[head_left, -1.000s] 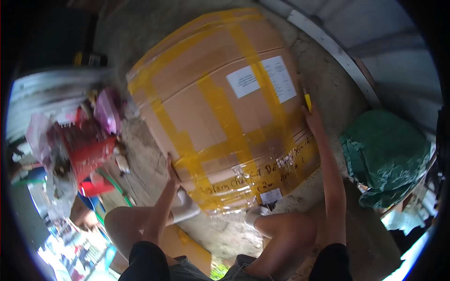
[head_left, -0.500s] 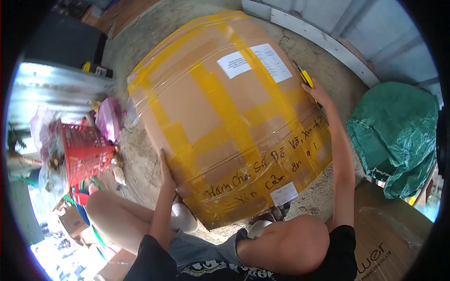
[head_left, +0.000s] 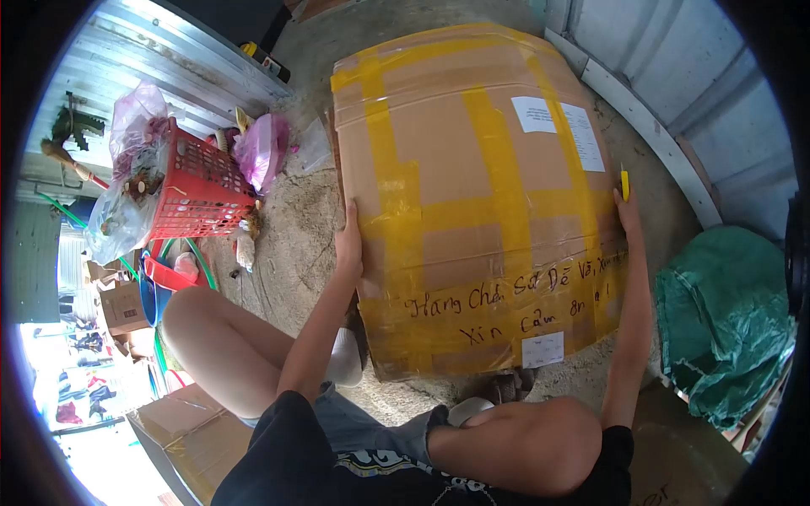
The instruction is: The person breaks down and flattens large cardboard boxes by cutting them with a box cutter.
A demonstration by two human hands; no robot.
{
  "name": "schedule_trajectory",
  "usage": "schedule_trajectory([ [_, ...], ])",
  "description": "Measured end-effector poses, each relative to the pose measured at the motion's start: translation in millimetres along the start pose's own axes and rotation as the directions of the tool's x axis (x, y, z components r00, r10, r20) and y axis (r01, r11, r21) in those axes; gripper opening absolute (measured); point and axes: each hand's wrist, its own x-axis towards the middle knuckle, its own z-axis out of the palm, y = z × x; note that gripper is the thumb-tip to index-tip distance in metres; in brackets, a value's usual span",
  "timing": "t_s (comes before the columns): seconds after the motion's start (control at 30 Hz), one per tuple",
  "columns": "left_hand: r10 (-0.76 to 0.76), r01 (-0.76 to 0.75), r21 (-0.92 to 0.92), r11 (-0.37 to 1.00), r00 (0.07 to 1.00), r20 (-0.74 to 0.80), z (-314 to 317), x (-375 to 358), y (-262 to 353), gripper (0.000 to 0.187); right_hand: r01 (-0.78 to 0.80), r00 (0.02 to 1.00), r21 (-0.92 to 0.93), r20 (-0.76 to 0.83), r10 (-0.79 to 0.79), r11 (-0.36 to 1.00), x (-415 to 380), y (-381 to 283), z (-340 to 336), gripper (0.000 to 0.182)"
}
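A large cardboard box (head_left: 460, 173), wrapped in yellow tape, lies on the ground before me. Handwriting in black marker runs along its near part, and white paper labels are stuck on it. My left hand (head_left: 348, 242) rests against the box's left side with its fingers stretched out, partly hidden by the edge. At the right edge, my right hand (head_left: 627, 211) is closed around a yellow utility knife (head_left: 625, 185) and touches the box. The knife points away from me, its lower part covered by my hand.
On the left stands a red plastic basket (head_left: 202, 190) with bags, beside a pink bag (head_left: 261, 152). A green tarp bundle (head_left: 726, 320) lies at right. Metal sheet wall (head_left: 675, 101) rises at upper right. Another cardboard box (head_left: 190, 434) sits by my left leg.
My view has turned, so the box and surroundings appear rotated clockwise and the box sits further right. Both hands stay at the box's sides, and the knife remains in my right hand.
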Motion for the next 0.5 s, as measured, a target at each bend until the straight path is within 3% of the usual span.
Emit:
schedule_trajectory([
  [0.07, 0.029, -0.029, -0.002, 1.0, 0.999, 0.032, 10.9, 17.9, 0.0, 0.093, 0.003, 0.999, -0.001, -0.041, -0.003, 1.0, 5.0, 7.3, 0.5, 0.053],
  [0.13, 0.072, -0.069, 0.035, 0.997, 0.995, -0.075, 18.8, 27.5, -14.7, 0.094, -0.041, 0.999, -0.016, 0.0, 0.041, 0.999, -6.4, -8.9, -8.9, 0.052],
  [0.17, 0.056, -0.053, 0.055, 0.997, 0.997, -0.055, 17.0, 34.5, -21.3, 0.094, -0.059, 0.998, -0.038, 0.032, 0.06, 0.998, -11.3, -21.9, -12.0, 0.052],
  [0.23, -0.007, 0.023, -0.103, 0.994, 0.988, 0.152, 5.7, 42.0, -29.1, 0.094, -0.094, 0.996, -0.066, -0.01, 0.094, 0.993, -23.6, -35.5, -8.9, 0.051],
  [0.3, 0.038, -0.03, -0.063, 0.998, 0.992, 0.12, 4.0, 35.0, -29.9, 0.096, -0.095, 0.994, -0.073, -0.067, 0.09, 0.993, -24.5, -38.2, -9.8, 0.051],
  [0.37, 0.027, -0.018, 0.148, 0.989, 0.998, -0.059, 4.9, 28.3, -24.0, 0.08, -0.073, 0.982, -0.184, -0.187, 0.038, 0.98, -23.0, -30.7, -1.8, 0.051],
  [0.4, 0.038, -0.029, 0.153, 0.988, 0.998, -0.054, 8.4, 22.9, -17.1, 0.08, -0.078, 0.98, -0.176, -0.196, 0.043, 0.981, -22.4, -33.9, -4.6, 0.051],
  [0.43, 0.416, -0.259, 0.469, 0.844, 0.868, -0.27, 14.4, 12.2, -9.8, 0.067, -0.093, 0.986, -0.178, -0.153, 0.066, 0.98, -23.7, -38.5, -9.1, 0.051],
  [0.47, 0.758, -0.322, 0.764, 0.559, 0.573, -0.313, 19.7, 1.4, -2.2, 0.055, -0.109, 0.99, -0.182, -0.108, 0.09, 0.977, -27.1, -41.3, -10.8, 0.051],
  [0.5, 0.761, -0.328, 0.765, 0.554, 0.572, -0.306, 24.2, -10.9, 13.8, 0.055, -0.116, 0.989, -0.181, -0.114, 0.097, 0.977, -29.5, -40.8, -9.3, 0.051],
])
